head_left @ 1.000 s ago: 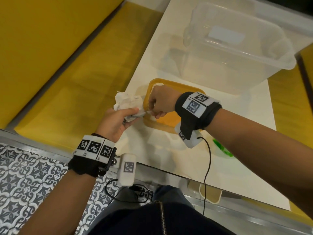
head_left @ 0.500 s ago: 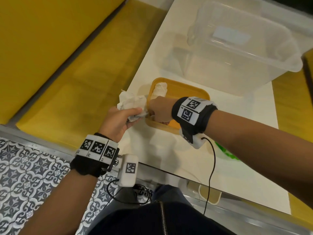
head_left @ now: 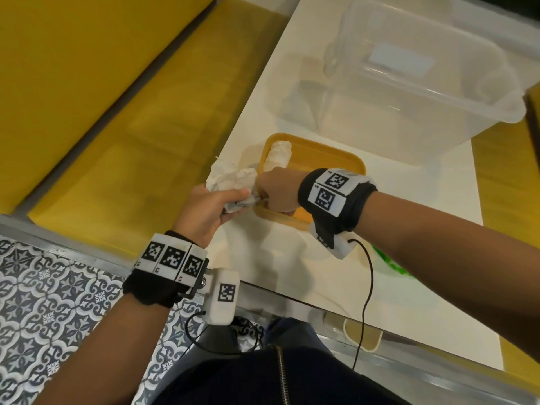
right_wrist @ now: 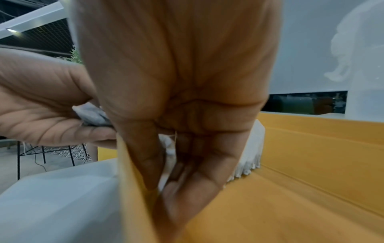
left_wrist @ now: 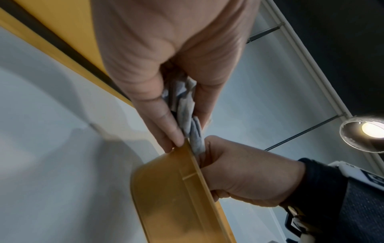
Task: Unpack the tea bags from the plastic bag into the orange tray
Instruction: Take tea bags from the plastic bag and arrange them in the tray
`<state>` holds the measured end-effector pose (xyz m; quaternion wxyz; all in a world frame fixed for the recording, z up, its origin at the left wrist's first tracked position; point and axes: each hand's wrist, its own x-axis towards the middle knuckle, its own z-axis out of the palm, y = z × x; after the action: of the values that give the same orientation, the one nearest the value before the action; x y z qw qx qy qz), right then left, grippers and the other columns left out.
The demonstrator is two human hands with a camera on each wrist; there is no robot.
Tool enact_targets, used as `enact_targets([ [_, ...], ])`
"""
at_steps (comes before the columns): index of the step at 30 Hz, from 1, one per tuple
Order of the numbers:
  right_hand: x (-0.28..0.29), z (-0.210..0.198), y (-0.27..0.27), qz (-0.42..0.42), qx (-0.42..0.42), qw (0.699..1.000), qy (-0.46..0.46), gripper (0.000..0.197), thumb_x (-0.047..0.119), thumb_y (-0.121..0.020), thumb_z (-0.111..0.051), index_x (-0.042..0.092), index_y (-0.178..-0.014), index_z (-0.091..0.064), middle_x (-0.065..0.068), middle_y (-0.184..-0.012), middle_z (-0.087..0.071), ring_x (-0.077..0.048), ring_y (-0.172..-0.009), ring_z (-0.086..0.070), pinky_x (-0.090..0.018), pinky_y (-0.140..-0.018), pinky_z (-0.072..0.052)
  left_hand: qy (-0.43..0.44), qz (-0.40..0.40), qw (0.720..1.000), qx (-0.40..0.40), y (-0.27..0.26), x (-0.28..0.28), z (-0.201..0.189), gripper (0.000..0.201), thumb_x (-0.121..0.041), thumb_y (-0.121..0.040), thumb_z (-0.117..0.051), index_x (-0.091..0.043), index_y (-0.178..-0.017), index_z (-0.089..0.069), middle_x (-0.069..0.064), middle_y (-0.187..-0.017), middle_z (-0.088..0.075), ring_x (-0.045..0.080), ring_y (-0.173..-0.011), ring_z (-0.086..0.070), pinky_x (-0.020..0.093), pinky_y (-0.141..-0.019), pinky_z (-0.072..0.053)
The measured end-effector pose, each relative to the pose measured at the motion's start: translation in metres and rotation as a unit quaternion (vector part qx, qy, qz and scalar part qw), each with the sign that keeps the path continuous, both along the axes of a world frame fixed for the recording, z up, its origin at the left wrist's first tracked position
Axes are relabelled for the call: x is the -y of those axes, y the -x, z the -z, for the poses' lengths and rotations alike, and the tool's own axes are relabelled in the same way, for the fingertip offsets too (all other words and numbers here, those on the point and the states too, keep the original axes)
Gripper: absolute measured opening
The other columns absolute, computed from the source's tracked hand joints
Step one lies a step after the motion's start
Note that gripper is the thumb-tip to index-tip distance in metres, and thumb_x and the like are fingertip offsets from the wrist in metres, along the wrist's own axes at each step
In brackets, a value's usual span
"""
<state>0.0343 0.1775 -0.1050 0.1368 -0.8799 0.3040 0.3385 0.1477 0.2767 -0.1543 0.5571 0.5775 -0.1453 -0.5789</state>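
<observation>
My left hand [head_left: 233,200] grips a crumpled white plastic bag [head_left: 230,184] just off the left edge of the orange tray [head_left: 330,153]. The bag's twisted end [left_wrist: 187,102] runs from my left fingers to my right hand [head_left: 274,191]. That hand is curled into a fist over the tray's near left corner. In the right wrist view its fingers pinch something white with a thread, a tea bag [right_wrist: 168,146]. A white bundle of tea bags [head_left: 277,156] lies along the tray's left side, also visible behind my right hand [right_wrist: 254,148].
A large clear plastic bin [head_left: 409,83] stands behind the tray on the white table [head_left: 292,258]. A green object [head_left: 388,264] lies under my right forearm. A yellow bench [head_left: 117,141] runs along the table's left edge.
My right hand drew back toward the tray's near left corner, uncovering the tea bag bundle in the tray. My left hand kept its hold on the plastic bag.
</observation>
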Motion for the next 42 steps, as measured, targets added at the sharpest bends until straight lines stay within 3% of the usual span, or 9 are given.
enact_targets([
  [6,-0.004,-0.004,-0.001,-0.003,-0.011,1.0,0.012,0.029,0.008,-0.093,-0.044,0.0,-0.101,-0.07,-0.011,-0.091,-0.069,-0.023,-0.075,-0.058,-0.015,-0.047,-0.036,-0.003,-0.004,1.0,0.003,0.0,0.0,0.002,0.038,0.0,-0.079,-0.071,-0.006,-0.116,-0.062,0.011,-0.108,-0.071,0.024,-0.096,-0.07,0.033,-0.08,-0.059],
  [12,-0.002,-0.004,-0.001,0.032,-0.006,0.999,-0.024,0.03,0.01,-0.094,-0.043,-0.002,-0.099,-0.07,-0.012,-0.082,-0.07,-0.019,-0.061,-0.06,-0.018,-0.054,-0.046,-0.011,-0.002,1.0,0.003,0.001,-0.001,0.003,0.041,-0.001,-0.077,-0.073,-0.005,-0.116,-0.062,0.012,-0.11,-0.07,0.026,-0.098,-0.069,0.036,-0.084,-0.058],
  [15,-0.005,-0.003,-0.002,0.037,-0.031,0.998,-0.037,0.032,0.01,-0.097,-0.039,-0.003,-0.104,-0.068,-0.006,-0.068,-0.059,-0.013,-0.053,-0.052,-0.015,-0.05,-0.041,-0.006,0.003,1.0,0.008,0.001,-0.002,0.001,0.03,-0.001,-0.078,-0.072,-0.01,-0.105,-0.064,0.009,-0.107,-0.07,0.024,-0.096,-0.069,0.035,-0.083,-0.058],
  [20,-0.006,-0.005,-0.001,0.04,-0.034,0.998,-0.031,0.033,0.01,-0.098,-0.038,-0.002,-0.106,-0.067,-0.007,-0.072,-0.061,-0.01,-0.051,-0.05,-0.012,-0.044,-0.039,0.002,0.006,1.0,0.004,0.001,-0.002,-0.001,0.024,0.001,-0.079,-0.07,-0.013,-0.097,-0.064,0.007,-0.102,-0.071,0.023,-0.094,-0.07,0.034,-0.082,-0.058],
  [25,-0.005,-0.007,-0.003,0.035,-0.017,0.999,0.011,0.024,0.013,-0.097,-0.045,0.001,-0.1,-0.066,-0.004,-0.079,-0.063,-0.018,-0.066,-0.056,-0.021,-0.054,-0.045,0.005,0.009,1.0,0.0,0.001,-0.002,-0.003,0.025,0.002,-0.08,-0.069,-0.012,-0.1,-0.064,0.009,-0.106,-0.07,0.024,-0.096,-0.069,0.033,-0.082,-0.058],
  [28,0.002,-0.006,-0.003,0.086,-0.004,0.996,-0.012,0.025,0.017,-0.096,-0.052,0.002,-0.099,-0.071,-0.007,-0.094,-0.074,-0.02,-0.075,-0.064,-0.027,-0.077,-0.057,0.007,0.007,1.0,-0.008,-0.001,-0.002,-0.002,0.032,0.002,-0.081,-0.068,-0.009,-0.11,-0.062,0.01,-0.111,-0.069,0.024,-0.099,-0.068,0.031,-0.08,-0.058],
  [30,0.009,-0.006,0.001,0.146,0.031,0.988,-0.05,0.024,0.022,-0.094,-0.057,0.002,-0.089,-0.07,-0.01,-0.088,-0.075,-0.02,-0.07,-0.067,-0.032,-0.083,-0.058,0.012,-0.001,1.0,-0.015,-0.004,-0.002,-0.002,0.036,0.001,-0.081,-0.068,-0.009,-0.114,-0.06,0.009,-0.113,-0.068,0.024,-0.102,-0.067,0.032,-0.082,-0.058],
  [38,0.016,-0.013,0.009,0.252,0.138,0.954,-0.089,0.015,0.009,-0.086,-0.068,-0.004,-0.093,-0.071,-0.013,-0.073,-0.071,-0.021,-0.063,-0.065,-0.033,-0.081,-0.059,0.036,-0.048,0.998,-0.031,-0.019,0.001,-0.006,0.024,0.003,-0.083,-0.066,-0.011,-0.102,-0.062,0.007,-0.106,-0.07,0.021,-0.098,-0.069,0.027,-0.073,-0.058],
  [42,0.021,-0.02,0.015,0.279,0.166,0.942,-0.082,0.007,0.001,-0.085,-0.067,-0.004,-0.087,-0.071,-0.013,-0.07,-0.07,-0.016,-0.056,-0.065,-0.026,-0.067,-0.059,0.033,-0.048,0.998,-0.032,-0.02,0.001,-0.006,0.026,0.001,-0.083,-0.067,-0.01,-0.105,-0.061,0.01,-0.11,-0.069,0.022,-0.099,-0.068,0.028,-0.072,-0.058],
])
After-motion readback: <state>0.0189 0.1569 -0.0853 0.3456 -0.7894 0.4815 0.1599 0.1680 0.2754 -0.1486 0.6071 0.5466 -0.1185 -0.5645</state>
